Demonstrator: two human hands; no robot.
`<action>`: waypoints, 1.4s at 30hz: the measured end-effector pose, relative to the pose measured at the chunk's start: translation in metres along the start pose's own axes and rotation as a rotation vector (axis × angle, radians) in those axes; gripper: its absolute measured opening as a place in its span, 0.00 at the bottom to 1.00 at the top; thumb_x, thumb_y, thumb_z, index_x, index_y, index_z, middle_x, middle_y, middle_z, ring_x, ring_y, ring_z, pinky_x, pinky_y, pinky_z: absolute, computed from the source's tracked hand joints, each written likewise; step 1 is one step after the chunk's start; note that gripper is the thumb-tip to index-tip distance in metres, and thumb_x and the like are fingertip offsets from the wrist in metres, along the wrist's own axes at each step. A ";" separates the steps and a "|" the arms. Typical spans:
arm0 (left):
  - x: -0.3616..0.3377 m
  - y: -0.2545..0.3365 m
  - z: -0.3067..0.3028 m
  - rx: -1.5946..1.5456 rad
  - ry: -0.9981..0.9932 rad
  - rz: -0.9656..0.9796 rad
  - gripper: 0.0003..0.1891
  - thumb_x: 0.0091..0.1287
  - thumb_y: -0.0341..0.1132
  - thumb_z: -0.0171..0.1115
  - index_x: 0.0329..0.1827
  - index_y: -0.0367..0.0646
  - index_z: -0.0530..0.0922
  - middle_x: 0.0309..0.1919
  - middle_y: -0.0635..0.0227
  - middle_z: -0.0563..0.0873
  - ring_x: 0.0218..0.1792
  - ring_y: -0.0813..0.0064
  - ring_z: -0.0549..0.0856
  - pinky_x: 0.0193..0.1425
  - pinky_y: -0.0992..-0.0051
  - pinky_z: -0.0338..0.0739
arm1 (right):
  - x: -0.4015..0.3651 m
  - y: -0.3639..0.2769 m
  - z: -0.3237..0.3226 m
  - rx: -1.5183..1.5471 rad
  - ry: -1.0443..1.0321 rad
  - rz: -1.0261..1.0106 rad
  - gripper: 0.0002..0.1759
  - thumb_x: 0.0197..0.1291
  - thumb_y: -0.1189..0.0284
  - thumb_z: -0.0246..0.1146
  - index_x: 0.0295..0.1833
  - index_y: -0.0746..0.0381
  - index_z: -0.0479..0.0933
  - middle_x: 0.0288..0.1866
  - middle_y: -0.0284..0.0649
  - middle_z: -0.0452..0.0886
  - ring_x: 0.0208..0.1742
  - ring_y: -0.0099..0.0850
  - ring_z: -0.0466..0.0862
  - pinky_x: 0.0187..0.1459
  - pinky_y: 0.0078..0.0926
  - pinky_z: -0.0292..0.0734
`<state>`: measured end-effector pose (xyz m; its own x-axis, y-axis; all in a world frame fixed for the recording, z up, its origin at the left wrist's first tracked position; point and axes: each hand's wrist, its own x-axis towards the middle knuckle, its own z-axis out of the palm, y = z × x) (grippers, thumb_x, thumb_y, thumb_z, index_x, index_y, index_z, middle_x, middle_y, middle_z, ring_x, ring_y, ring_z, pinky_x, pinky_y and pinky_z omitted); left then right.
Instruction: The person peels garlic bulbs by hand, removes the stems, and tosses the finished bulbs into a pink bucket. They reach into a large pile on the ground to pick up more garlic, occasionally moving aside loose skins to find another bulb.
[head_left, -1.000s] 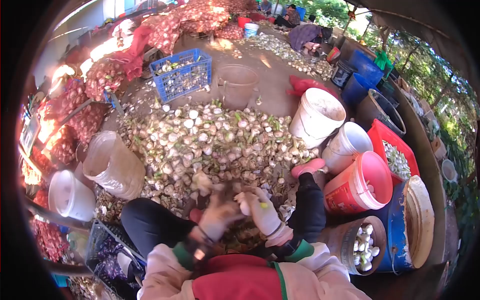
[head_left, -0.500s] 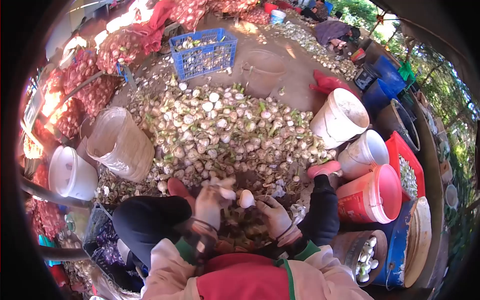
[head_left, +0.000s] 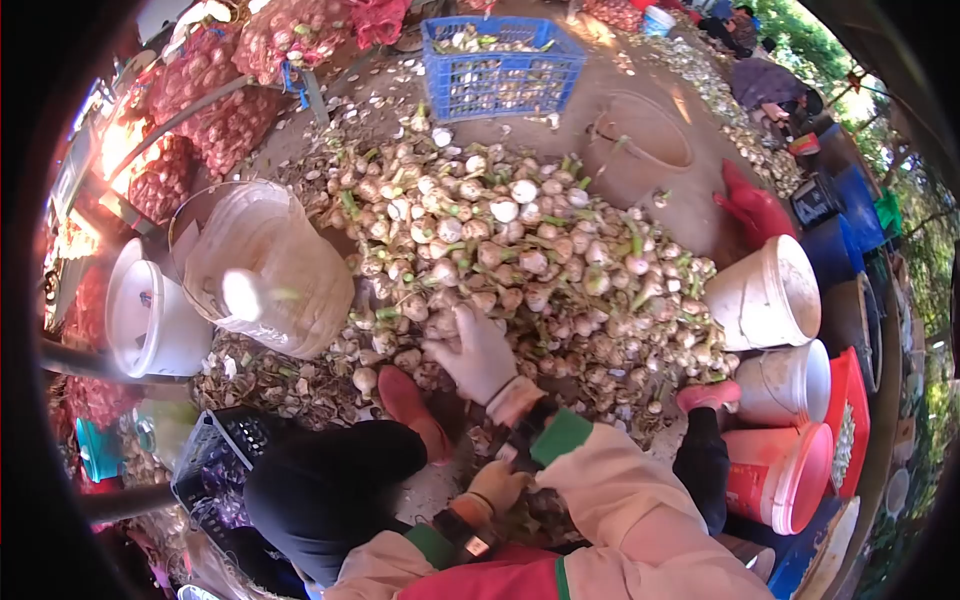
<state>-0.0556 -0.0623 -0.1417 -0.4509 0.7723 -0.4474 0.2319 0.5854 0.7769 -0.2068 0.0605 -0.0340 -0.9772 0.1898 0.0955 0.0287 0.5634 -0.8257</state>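
My right hand [head_left: 478, 358] reaches forward onto the pile of garlic bulbs [head_left: 560, 265], its thumb and fingers closed around a garlic bulb [head_left: 440, 322] at the near side. Low between my legs is my left hand [head_left: 497, 487], fingers curled; whatever they hold is hidden. A blurred white peeled bulb [head_left: 242, 294] appears in front of the pale bucket [head_left: 300, 275] on the left, touching neither hand. Dry skins and stalks lie around the bulbs.
A blue crate [head_left: 505, 85] with garlic and a brown bucket [head_left: 640, 140] stand beyond the pile. White buckets [head_left: 765, 295] and a red bucket [head_left: 775, 475] line the right. Net sacks of garlic [head_left: 215, 100] are stacked left. Another person [head_left: 775, 85] sits far right.
The bulb between my hands is gone from there; a white bulb shows blurred by the left bucket. My right hand moved forward and left onto the pile, my left hand back towards my body. The view shifted.
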 end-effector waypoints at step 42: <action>-0.036 0.165 -0.008 -0.615 0.304 0.583 0.15 0.75 0.38 0.46 0.57 0.39 0.72 0.43 0.64 0.82 0.40 0.73 0.83 0.44 0.75 0.78 | -0.299 -0.047 -0.158 -0.072 0.433 -0.015 0.42 0.45 0.68 0.76 0.65 0.66 0.65 0.58 0.54 0.72 0.60 0.53 0.73 0.60 0.42 0.71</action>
<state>-0.0078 0.0045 0.0063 -0.6350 0.7557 0.1606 0.0321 -0.1819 0.9828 0.1174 0.1046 0.0638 -0.7997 0.4921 0.3439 0.0451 0.6204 -0.7830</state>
